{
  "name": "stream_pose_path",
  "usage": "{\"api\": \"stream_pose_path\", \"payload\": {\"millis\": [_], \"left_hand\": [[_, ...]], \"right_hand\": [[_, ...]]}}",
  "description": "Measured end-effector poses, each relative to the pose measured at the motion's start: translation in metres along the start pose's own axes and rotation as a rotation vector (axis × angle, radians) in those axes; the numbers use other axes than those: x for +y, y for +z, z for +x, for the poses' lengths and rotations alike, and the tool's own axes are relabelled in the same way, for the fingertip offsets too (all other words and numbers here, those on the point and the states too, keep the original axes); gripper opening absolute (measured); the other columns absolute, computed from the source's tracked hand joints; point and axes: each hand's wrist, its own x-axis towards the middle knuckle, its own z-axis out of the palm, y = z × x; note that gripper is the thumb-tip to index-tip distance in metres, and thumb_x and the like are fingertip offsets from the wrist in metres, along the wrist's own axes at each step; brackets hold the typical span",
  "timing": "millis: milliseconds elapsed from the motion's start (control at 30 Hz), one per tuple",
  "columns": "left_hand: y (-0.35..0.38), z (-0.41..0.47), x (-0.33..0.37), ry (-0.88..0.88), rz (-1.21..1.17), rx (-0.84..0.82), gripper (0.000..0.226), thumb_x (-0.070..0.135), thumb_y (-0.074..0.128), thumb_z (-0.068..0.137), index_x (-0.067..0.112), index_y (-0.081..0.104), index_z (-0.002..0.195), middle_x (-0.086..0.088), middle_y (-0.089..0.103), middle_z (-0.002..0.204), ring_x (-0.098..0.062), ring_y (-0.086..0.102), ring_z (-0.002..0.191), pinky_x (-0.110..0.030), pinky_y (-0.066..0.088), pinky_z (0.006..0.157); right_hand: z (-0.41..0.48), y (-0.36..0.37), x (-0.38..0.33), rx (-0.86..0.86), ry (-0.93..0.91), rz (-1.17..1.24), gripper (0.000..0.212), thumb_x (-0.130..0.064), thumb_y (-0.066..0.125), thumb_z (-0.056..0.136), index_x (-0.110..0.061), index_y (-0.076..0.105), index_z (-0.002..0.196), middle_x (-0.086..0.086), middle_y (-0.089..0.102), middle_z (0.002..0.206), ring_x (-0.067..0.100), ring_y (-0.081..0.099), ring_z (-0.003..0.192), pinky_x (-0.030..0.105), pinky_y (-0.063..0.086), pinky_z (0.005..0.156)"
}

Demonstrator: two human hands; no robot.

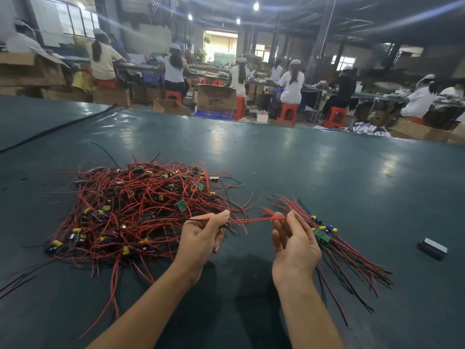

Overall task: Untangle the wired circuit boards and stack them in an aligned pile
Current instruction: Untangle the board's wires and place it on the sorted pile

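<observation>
Tangle of wired circuit boards, red and black leads knotted together, sprawls across the left of the dark green table. The left hand is raised just at the heap's right edge, thumb and forefinger pinched on one small board. That board's red leads run out level to the right. They end at the right hand, which is held palm-in with its fingers loosely straightened and a little spread; the lead ends touch its fingertips.

Just behind and beside the right hand lies the sorted pile of boards. Its green boards and yellow capacitors are bunched together, and its leads fan away towards the near right. Well apart at the right sits a small dark block. Beyond the table, seated workers on orange stools face away along benches.
</observation>
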Motion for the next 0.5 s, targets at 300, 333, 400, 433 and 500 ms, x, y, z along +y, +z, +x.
{"api": "stream_pose_path", "payload": {"millis": [300, 333, 400, 433, 500], "left_hand": [[0.001, -0.004, 0.003, 0.019, 0.044, -0.027, 0.05, 0.028, 0.07, 0.085, 0.026, 0.048, 0.041, 0.012, 0.032, 0.04, -0.01, 0.028, 0.038, -0.028, 0.025, 0.044], [0.002, -0.006, 0.004, 0.025, 0.057, -0.029, 0.051, 0.028, 0.069, 0.087, 0.026, 0.047, 0.041, 0.012, 0.033, 0.041, -0.011, 0.029, 0.038, -0.029, 0.026, 0.044], [0.005, -0.009, 0.007, 0.043, 0.076, -0.026, 0.047, 0.03, 0.066, 0.084, 0.024, 0.047, 0.041, 0.009, 0.033, 0.041, -0.012, 0.029, 0.038, -0.029, 0.026, 0.044], [0.006, -0.011, 0.009, 0.052, 0.077, -0.022, 0.045, 0.034, 0.066, 0.081, 0.022, 0.046, 0.042, 0.006, 0.033, 0.041, -0.012, 0.028, 0.039, -0.029, 0.025, 0.044], [0.009, -0.013, 0.012, 0.064, 0.058, 0.011, 0.043, 0.04, 0.068, 0.074, 0.02, 0.044, 0.044, 0.001, 0.032, 0.044, -0.012, 0.026, 0.04, -0.031, 0.02, 0.045]], "right_hand": [[0.003, -0.003, 0.001, 0.059, -0.016, 0.007, 0.011, -0.008, 0.065, 0.092, -0.013, 0.066, 0.081, 0.003, 0.074, 0.064, 0.011, 0.069, 0.053, 0.015, 0.045, 0.041], [0.003, -0.004, 0.002, 0.066, -0.023, 0.012, 0.011, -0.01, 0.065, 0.092, -0.013, 0.066, 0.082, 0.003, 0.074, 0.065, 0.011, 0.069, 0.053, 0.015, 0.045, 0.042], [0.003, -0.004, 0.0, 0.06, -0.041, 0.021, 0.009, -0.015, 0.065, 0.094, -0.014, 0.067, 0.085, 0.003, 0.075, 0.07, 0.012, 0.069, 0.056, 0.016, 0.047, 0.043], [0.004, -0.003, -0.001, 0.047, -0.038, 0.02, 0.01, -0.021, 0.065, 0.094, -0.014, 0.067, 0.088, 0.004, 0.076, 0.075, 0.012, 0.071, 0.059, 0.017, 0.049, 0.044], [0.003, -0.003, -0.001, -0.002, 0.026, 0.005, 0.023, -0.034, 0.065, 0.093, -0.011, 0.066, 0.097, 0.005, 0.078, 0.085, 0.013, 0.073, 0.067, 0.019, 0.052, 0.046]]}}
